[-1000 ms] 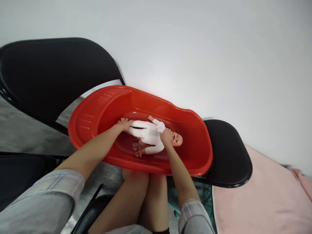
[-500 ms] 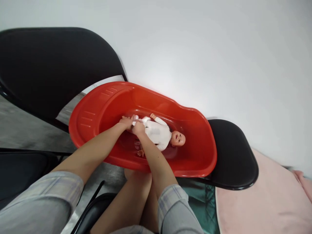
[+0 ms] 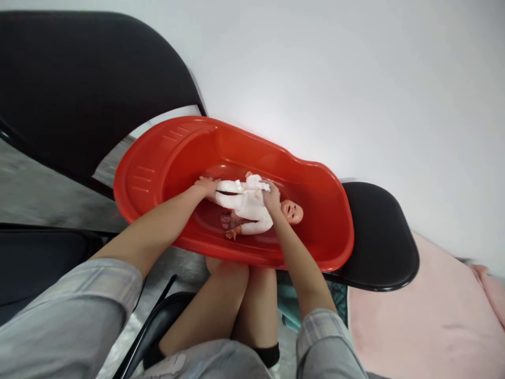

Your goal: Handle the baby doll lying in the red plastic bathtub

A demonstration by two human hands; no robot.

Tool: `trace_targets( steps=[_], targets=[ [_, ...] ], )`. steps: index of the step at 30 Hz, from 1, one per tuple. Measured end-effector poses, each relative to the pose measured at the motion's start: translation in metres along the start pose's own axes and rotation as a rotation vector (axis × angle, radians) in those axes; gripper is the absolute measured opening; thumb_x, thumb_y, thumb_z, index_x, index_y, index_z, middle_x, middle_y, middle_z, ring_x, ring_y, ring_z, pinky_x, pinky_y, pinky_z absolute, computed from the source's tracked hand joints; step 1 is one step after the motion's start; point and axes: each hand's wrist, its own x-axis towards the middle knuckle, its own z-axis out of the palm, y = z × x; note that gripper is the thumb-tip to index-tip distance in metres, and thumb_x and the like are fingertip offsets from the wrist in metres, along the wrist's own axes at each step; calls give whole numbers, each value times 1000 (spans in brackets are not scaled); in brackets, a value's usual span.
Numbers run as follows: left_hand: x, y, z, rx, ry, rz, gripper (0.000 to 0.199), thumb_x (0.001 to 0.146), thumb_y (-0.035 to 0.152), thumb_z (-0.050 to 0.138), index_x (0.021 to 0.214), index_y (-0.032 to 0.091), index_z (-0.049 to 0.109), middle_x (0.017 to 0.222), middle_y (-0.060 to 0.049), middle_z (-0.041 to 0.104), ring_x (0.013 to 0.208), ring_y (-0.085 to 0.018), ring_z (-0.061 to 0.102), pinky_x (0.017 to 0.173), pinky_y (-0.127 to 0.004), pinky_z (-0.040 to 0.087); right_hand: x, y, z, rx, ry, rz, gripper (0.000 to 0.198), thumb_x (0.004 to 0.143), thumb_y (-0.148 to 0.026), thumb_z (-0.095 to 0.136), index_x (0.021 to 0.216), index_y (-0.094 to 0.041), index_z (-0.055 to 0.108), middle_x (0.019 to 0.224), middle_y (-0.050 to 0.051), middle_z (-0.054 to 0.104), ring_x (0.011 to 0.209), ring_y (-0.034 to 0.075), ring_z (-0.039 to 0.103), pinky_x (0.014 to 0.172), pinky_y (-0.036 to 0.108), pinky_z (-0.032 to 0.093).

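While doll (image 3: 248, 206) lies mid-tub (image 3: 331, 247), left hand (image 3: 205, 185) grips legs, right hand (image 3: 271, 196) clasps chest — walls clear.

doll's feet (image 3: 213, 190) behind left hand (image 3: 205, 185), black chair (image 3: 79, 89) cut off at left

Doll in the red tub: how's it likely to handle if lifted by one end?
The doll probably sags in the middle: its white suit looks soft, and the left hand holds the feet while the right hand rests at the chest. The head looks like hard plastic, so likely head-heavy. It seems light, and the smooth tub would let it slide.
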Motion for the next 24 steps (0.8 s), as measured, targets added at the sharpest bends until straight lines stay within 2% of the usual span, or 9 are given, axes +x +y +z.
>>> trace_targets(
  steps=[1,4,7,9,12,16,20,24],
  targets=[
    [0,1,0,-13,-8,1,133,73,70,87,177,19,23,176,-24,24,160,-50,26,128,-57,28,-9,7,-12,-40,28,18,46,89,-10,49,129,-16,68,126,10,77,111,21,71,99,31,56],
    [1,1,0,-47,-26,-7,128,77,62,86,178,21,20,176,-26,23,159,-53,24,126,-59,28,-36,23,-31,-375,-78,-4,52,86,-3,51,134,-16,69,144,15,67,132,24,63,114,37,48],
    [3,0,2,-51,-29,5,127,75,57,88,177,20,22,174,-26,29,157,-53,28,127,-60,24,-54,28,-27,-761,-201,65,54,91,-1,51,142,-14,65,150,24,58,142,35,54,119,50,42],
    [4,0,2,-60,-18,19,128,74,56,88,177,19,21,174,-24,28,157,-51,28,128,-58,23,-57,27,-16,-846,-245,165,55,95,-5,49,150,-8,56,146,29,57,135,38,58,114,52,45],
    [2,3,0,-62,-40,9,131,72,56,89,177,17,21,175,-25,25,158,-52,25,129,-58,21,-50,18,6,-762,-311,246,54,97,-9,51,150,-1,47,144,31,54,122,36,66,107,48,50],
    [-5,6,-3,-39,-31,-10,125,73,50,89,176,17,24,172,-25,30,157,-52,29,127,-58,28,-35,-6,39,-639,-378,182,49,98,-13,53,146,-5,46,146,29,53,115,32,69,100,44,55],
    [-5,5,-1,-26,-13,-25,113,78,40,84,175,19,29,170,-24,36,155,-50,33,124,-56,34,-20,-34,74,-623,-448,162,55,98,-14,61,149,-3,46,155,30,46,119,32,69,103,41,55],
    [2,1,3,-23,-10,-30,117,78,44,86,176,18,28,170,-26,34,155,-51,33,124,-56,33,-11,-46,109,-472,-518,64,47,98,-9,61,144,-1,53,155,27,47,119,29,67,110,39,51]
  ],
)
